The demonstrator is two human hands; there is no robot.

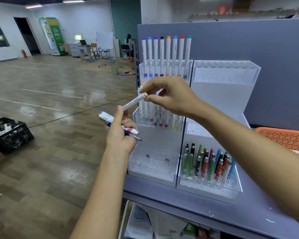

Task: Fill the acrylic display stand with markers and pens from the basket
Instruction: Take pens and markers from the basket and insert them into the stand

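A tiered acrylic display stand (219,104) sits on a grey shelf. Its top left tier holds several white markers (166,56), the middle left tier holds more, and the bottom right tier holds several coloured pens (209,163). My left hand (119,131) grips a bundle of markers and pens (109,118) left of the stand. My right hand (169,95) pinches the pink-capped end of one white marker (133,102), which slants down to the left hand's thumb in front of the middle left tier. The orange basket (283,137) shows at the right edge.
The stand's top right tier (224,73) and bottom left tier (152,164) show bare holes. A grey back panel (248,42) rises behind the stand. A black crate (9,133) sits on the floor at left. Boxes lie on the lower shelf (159,225).
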